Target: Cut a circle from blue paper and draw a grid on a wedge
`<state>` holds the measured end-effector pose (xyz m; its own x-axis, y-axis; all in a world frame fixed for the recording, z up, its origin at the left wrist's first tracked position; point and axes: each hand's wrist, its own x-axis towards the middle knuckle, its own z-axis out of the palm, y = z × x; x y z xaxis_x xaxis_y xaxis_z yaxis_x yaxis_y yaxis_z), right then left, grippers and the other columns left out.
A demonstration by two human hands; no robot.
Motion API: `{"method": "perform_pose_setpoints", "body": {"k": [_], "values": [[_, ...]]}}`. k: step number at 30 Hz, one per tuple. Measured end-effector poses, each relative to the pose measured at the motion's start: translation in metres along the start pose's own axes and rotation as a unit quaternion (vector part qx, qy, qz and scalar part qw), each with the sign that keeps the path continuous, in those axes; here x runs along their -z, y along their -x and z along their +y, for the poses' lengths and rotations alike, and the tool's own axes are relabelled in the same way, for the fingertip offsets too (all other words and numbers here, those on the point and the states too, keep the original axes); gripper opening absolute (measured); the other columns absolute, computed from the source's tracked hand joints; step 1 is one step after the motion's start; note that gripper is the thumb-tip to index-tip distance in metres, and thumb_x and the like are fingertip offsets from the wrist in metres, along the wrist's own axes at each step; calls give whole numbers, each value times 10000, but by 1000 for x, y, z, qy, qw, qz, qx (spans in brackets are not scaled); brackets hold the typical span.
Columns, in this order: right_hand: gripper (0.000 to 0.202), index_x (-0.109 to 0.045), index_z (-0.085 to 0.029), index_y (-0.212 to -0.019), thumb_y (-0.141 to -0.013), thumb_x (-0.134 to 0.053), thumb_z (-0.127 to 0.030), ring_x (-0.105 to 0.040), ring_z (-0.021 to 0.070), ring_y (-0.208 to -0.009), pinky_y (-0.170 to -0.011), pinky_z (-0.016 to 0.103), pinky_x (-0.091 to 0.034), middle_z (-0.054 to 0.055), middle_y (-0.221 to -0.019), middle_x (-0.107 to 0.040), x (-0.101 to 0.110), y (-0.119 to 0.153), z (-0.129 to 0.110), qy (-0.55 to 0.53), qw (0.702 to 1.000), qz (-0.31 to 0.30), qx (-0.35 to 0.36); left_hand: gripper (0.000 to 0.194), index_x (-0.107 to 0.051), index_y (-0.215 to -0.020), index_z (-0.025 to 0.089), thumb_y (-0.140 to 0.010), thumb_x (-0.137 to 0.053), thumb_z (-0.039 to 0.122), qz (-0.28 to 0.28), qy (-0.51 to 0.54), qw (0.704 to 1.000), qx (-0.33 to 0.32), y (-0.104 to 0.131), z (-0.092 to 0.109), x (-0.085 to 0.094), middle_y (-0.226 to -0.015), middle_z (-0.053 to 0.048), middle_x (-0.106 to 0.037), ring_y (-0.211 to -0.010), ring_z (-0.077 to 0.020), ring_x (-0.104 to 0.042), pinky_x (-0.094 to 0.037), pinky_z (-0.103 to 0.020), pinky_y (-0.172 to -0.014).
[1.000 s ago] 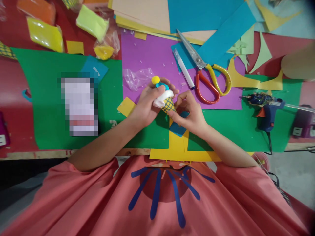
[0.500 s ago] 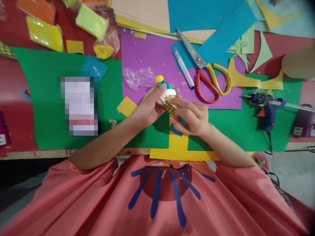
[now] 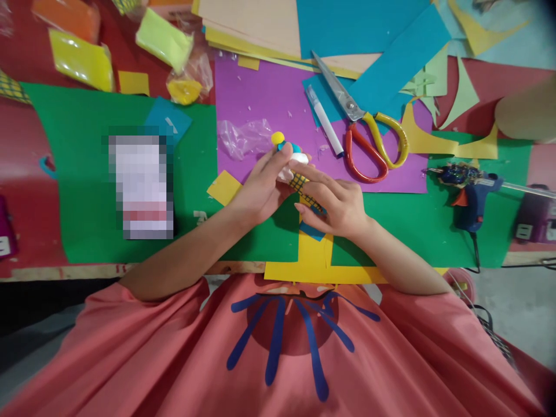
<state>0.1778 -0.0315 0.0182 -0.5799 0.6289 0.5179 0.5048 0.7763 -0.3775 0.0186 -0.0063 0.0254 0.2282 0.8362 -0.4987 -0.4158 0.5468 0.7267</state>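
Note:
Between both hands is a small craft ice cream cone [image 3: 299,183], its yellow cone crossed by dark lines. White and blue layers sit at its wide end, with a yellow ball on top pointing up and left. My left hand [image 3: 266,185] is closed around the upper part, thumb pressed on the blue and white layers. Curled over the cone from the right, my right hand [image 3: 336,202] has its fingertips at the white layer and its thumb below the cone. The fingers partly cover the cone and white layer.
Behind the hands, large scissors [image 3: 353,110] and a white marker [image 3: 325,121] lie on purple paper [image 3: 260,81]. A glue gun [image 3: 473,200] rests at right, a blurred-out phone [image 3: 143,191] at left. Clay packets [image 3: 82,61] and paper scraps [image 3: 223,187] lie around.
The cone has tilted slightly, its yellow ball shifting left. My right fingers have slid up and left over the white layer, and the right thumb has moved slightly left.

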Motion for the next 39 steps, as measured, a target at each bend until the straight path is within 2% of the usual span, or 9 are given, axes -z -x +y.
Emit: {"method": "perform_pose_setpoints", "body": {"k": [9,14,19,24,28,31,33,36,39], "values": [[189,-557,-168,-963,-970,-447,-321,-636,114,-631,-519,251,-443,115,-1171,-714,1,-6,-3,52,999,11,-1,224,-606,-792,233,-888,-610,436,-1,6,1000,-2,-1,-1,-1,-964,-61,-703,-1284,-319,-525,-525,-420,-970],[168,-557,-162,-947,-950,-481,-312,-631,119,-624,-523,254,-433,112,-1159,-720,1,-6,-4,54,998,18,5,180,-601,-768,240,-868,-646,383,4,3,1000,-2,-2,0,0,-948,-47,-706,-1281,-313,-529,-507,-426,-998],[186,-555,-163,-949,-966,-454,-319,-639,125,-623,-521,251,-439,116,-1130,-726,2,-6,-4,60,998,0,0,181,-612,-724,240,-892,-608,307,7,26,1000,-9,-2,0,0,-815,-30,-698,-1143,-274,-622,-547,-380,-906],[181,-543,-161,-965,-971,-446,-315,-653,128,-647,-534,246,-448,118,-1116,-727,1,-6,-5,63,998,1,2,214,-613,-748,234,-923,-573,352,7,25,1000,-7,-6,-1,3,-804,-29,-683,-1081,-246,-656,-550,-327,-838],[140,-527,-178,-944,-956,-483,-310,-663,117,-638,-521,236,-468,94,-1081,-741,1,-5,-5,49,998,28,8,235,-626,-754,233,-945,-520,319,16,41,999,-6,-5,0,2,-827,-28,-693,-1082,-237,-652,-545,-304,-823],[80,-512,-192,-932,-948,-499,-269,-680,115,-681,-526,223,-490,72,-1002,-744,3,-4,-4,3,996,85,15,267,-626,-750,234,-958,-474,306,23,54,998,-4,-3,4,-1,-851,-33,-703,-1133,-244,-622,-530,-319,-877],[58,-507,-196,-958,-950,-490,-251,-683,121,-704,-551,232,-509,69,-953,-730,4,-3,-4,-31,993,110,-27,306,-631,-755,221,-970,-424,287,21,67,998,-5,-2,8,-2,-832,-41,-696,-1169,-247,-599,-517,-334,-918],[142,-470,-211,-1009,-966,-482,-346,-632,104,-592,-515,253,-508,36,-883,-691,3,-4,-4,-128,973,59,-183,370,-640,-789,186,-974,-323,238,9,94,995,-13,-1,11,-5,-801,-57,-671,-1219,-249,-568,-499,-370,-968],[279,-381,-241,-913,-944,-494,-495,-605,94,-548,-450,234,-494,-21,-786,-624,0,-6,-6,-340,892,-16,-296,372,-635,-820,165,-943,-287,211,-14,107,994,-21,0,11,-5,-826,-68,-657,-1260,-258,-538,-482,-403,-988]]}}
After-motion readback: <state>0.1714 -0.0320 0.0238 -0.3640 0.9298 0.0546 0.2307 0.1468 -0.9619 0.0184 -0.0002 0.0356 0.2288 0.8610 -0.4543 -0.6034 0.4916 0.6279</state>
